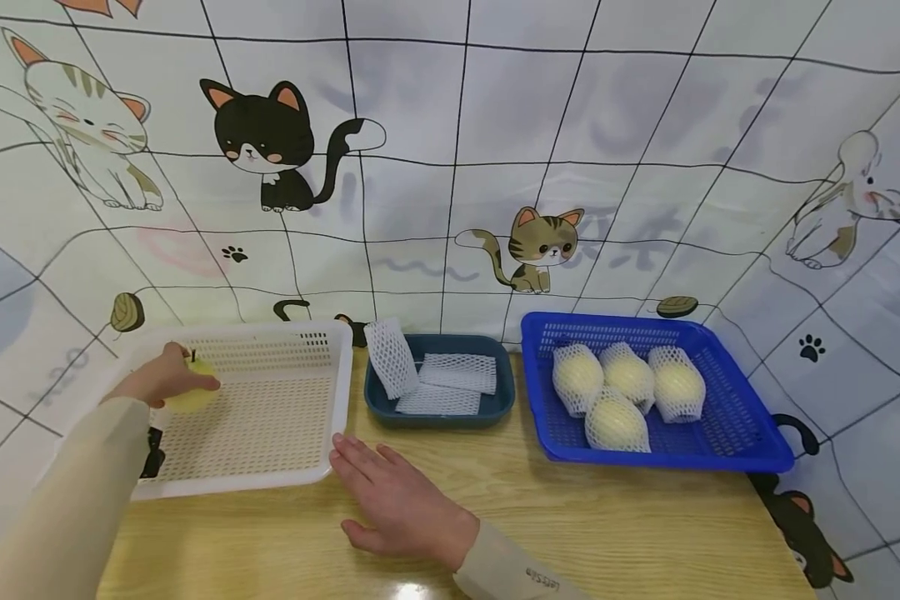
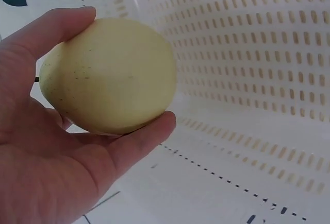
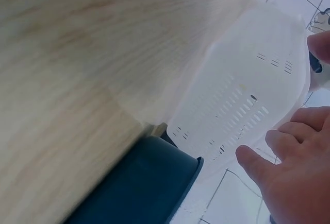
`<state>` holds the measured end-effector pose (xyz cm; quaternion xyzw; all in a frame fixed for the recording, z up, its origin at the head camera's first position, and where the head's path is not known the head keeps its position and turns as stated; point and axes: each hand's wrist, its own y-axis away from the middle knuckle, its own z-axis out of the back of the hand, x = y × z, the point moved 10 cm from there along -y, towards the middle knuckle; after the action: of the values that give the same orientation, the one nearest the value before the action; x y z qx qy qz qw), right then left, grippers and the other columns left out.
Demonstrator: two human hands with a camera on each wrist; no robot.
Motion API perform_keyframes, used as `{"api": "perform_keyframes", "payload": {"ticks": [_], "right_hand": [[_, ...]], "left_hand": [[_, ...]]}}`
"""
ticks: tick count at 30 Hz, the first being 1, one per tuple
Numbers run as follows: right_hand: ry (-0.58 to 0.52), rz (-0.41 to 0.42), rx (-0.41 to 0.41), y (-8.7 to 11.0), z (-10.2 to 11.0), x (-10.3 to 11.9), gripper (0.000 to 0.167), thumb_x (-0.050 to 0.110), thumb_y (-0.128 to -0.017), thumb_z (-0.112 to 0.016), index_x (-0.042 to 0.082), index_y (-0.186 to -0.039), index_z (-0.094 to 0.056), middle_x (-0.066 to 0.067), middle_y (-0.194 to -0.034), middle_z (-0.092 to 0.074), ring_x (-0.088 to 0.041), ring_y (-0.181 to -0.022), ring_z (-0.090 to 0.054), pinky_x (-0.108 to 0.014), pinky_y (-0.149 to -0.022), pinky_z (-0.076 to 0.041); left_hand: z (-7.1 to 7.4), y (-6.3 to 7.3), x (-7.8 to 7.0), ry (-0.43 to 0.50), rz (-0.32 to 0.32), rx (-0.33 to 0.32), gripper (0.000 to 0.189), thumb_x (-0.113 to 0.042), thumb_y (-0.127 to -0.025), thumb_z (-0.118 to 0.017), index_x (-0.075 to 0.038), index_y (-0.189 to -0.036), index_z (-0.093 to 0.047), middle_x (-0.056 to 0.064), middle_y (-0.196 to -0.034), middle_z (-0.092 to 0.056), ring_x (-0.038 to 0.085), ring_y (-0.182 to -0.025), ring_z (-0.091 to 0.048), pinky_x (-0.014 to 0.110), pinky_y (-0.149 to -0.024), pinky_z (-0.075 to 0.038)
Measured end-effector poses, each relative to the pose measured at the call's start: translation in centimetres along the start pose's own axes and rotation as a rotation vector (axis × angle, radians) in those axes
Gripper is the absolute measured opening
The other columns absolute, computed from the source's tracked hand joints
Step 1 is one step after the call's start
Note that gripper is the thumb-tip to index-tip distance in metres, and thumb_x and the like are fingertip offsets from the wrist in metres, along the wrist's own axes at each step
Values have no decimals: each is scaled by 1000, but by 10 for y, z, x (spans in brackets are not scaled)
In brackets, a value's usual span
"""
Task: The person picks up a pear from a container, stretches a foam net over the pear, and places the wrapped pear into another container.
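A pale yellow pear (image 2: 111,74) with a short dark stem is gripped between the thumb and fingers of my left hand (image 1: 167,377). It is at the left end of a white perforated basket (image 1: 270,481); in the left wrist view the basket's slotted wall is right beside it. No other fruit shows in this basket. My right hand (image 1: 401,504) has its fingers extended, palm down over the table, with the fingertips at the basket's front right corner. Whether they press on the rim or only lie against it, I cannot tell.
A dark teal bin (image 1: 438,421) holds several white foam net sleeves (image 1: 461,371), one leaning up on its left wall. To the right, a blue basket (image 1: 720,458) contains several pears (image 1: 617,421) in foam nets. Behind the wooden table (image 1: 645,533) hangs a cat-print cloth (image 1: 420,200).
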<state>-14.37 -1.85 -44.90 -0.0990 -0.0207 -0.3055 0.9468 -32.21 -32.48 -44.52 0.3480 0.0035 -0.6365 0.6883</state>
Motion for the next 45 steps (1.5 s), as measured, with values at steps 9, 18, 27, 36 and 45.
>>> {"api": "perform_keyframes", "payload": {"ticks": [9, 18, 27, 36, 45], "right_hand": [[-121, -19, -65, 5, 2, -8, 83, 45, -101, -64, 10, -164, -24, -5, -172, -18, -18, -156, -20, -43, -120, -34], [-318, -151, -124, 34, 19, -45, 77, 43, -104, -59, 12, -165, -24, -1, -172, -19, -22, -155, -23, -49, -119, -33], [-528, -350, -288, 76, 46, -93, 64, 36, -108, -55, 15, -164, -31, 3, -170, -25, -19, -154, -26, -52, -119, -32], [-617, -395, -420, 104, 60, -117, 54, 33, -112, -43, 15, -162, -35, -6, -165, -36, -30, -151, -35, -59, -115, -34], [-573, -405, -481, 118, 67, -122, 48, 22, -111, -45, 11, -158, -43, -10, -159, -46, -31, -144, -44, -54, -112, -40]], "left_hand": [[3, 16, -41, -17, -147, -155, 96, -42, -97, -67, 21, -147, -15, 30, -107, -54, 35, -88, -55, 39, -71, -48], [14, 51, -98, 29, -286, -464, 83, -40, -95, -70, 11, -149, -33, 34, -117, -52, 40, -91, -54, 38, -63, -45], [8, 96, -160, 142, -450, -682, 73, -35, -91, -78, -3, -149, -47, 24, -118, -57, 35, -94, -54, 42, -70, -44], [-26, 120, -202, 196, -607, -689, 69, -26, -86, -83, -9, -146, -53, 17, -126, -61, 31, -99, -56, 47, -78, -47], [-79, 134, -238, 209, -739, -591, 74, -27, -81, -89, -13, -146, -56, 10, -130, -63, 24, -103, -61, 46, -83, -51]]}}
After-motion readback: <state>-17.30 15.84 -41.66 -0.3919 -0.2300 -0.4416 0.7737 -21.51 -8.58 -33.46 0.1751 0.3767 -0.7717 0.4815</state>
